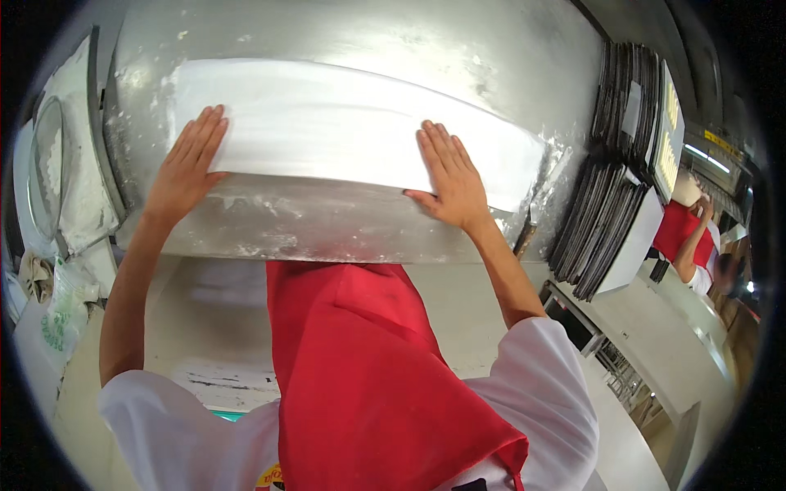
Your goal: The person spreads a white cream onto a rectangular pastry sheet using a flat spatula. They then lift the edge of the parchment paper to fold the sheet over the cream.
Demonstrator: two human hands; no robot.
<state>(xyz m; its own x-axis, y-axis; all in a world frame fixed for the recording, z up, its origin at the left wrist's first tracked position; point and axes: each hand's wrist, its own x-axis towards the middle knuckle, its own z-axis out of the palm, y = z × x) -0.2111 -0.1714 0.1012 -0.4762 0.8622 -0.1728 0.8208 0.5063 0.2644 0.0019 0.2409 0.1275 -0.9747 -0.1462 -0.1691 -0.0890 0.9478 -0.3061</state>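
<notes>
A long, smooth white sheet (319, 116), which looks like rolled dough, lies across the metal worktop (368, 27). My left hand (190, 166) rests flat on its left part, fingers stretched out, with the thumb at the near edge. Toward the sheet's right end my right hand (451, 175) lies palm down, its thumb also by the near edge. Neither hand grips anything. White powder, likely flour, dusts the metal around the sheet. Just right of my right wrist is a tool with a brown handle (525, 239); its floury blade points away beside the sheet's right end.
Two stacks of dark trays (599, 227) stand at the worktop's right; the far one has pale pieces (669, 144) on top. At left are a floury board (80, 153), a clear round container (46, 166) and a plastic bag (70, 301). Another person in a red apron (678, 230) is at far right.
</notes>
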